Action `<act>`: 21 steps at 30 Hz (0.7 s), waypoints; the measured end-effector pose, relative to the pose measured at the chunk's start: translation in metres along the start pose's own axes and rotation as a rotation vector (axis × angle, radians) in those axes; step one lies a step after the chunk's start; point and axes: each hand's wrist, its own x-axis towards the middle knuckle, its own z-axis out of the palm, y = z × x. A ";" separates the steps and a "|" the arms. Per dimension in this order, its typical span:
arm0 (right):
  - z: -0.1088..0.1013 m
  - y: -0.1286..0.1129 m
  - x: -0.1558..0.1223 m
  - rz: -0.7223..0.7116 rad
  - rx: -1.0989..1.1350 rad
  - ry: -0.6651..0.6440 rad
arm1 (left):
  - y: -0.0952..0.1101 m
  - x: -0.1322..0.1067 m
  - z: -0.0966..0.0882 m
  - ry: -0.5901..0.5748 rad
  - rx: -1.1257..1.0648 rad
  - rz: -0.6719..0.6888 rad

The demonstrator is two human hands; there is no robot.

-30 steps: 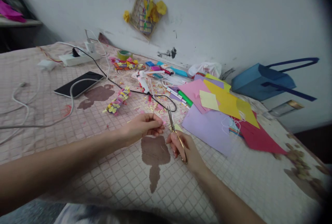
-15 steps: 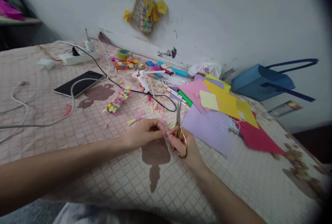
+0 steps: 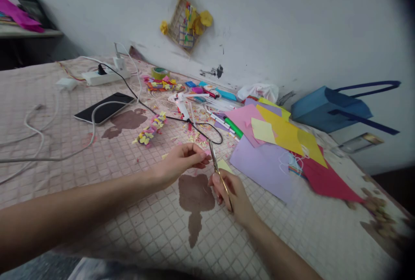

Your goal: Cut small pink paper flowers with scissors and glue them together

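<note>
My left hand (image 3: 186, 159) is closed in a pinch, and a small pink paper piece (image 3: 206, 153) shows at its fingertips. In my right hand (image 3: 235, 193) is a pair of scissors (image 3: 214, 159) with gold handles, fingers wrapped round the loops. The blades point up and away, close beside my left fingertips, and look nearly closed. A pale yellow paper piece (image 3: 224, 166) lies just beyond the scissors. Left of my hands, a strip of small paper flowers (image 3: 151, 128) in yellow, pink and purple rests on the quilted cloth (image 3: 145, 224).
Behind the hands are a white glue gun (image 3: 181, 106) with a black cord and scattered paper scraps. Coloured paper sheets (image 3: 262, 165), a green marker (image 3: 234, 128) and a blue bag (image 3: 327, 109) lie to the right. A black tablet (image 3: 103, 108) and power strip (image 3: 105, 77) are left.
My hands, which were touching around the small pink piece, have moved apart. The scissors have tilted to the left, with their blades now beside my left fingertips. The view has shifted slightly.
</note>
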 end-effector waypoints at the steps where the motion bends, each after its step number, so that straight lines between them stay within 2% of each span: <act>1: 0.000 0.000 0.000 0.002 -0.020 -0.002 | 0.001 0.000 0.000 0.007 -0.021 0.016; 7: 0.001 0.004 0.000 0.018 -0.039 -0.013 | 0.000 0.002 0.000 0.045 -0.070 0.048; 21: -0.006 0.006 0.000 0.010 -0.107 -0.018 | -0.001 0.003 -0.001 0.030 -0.076 0.043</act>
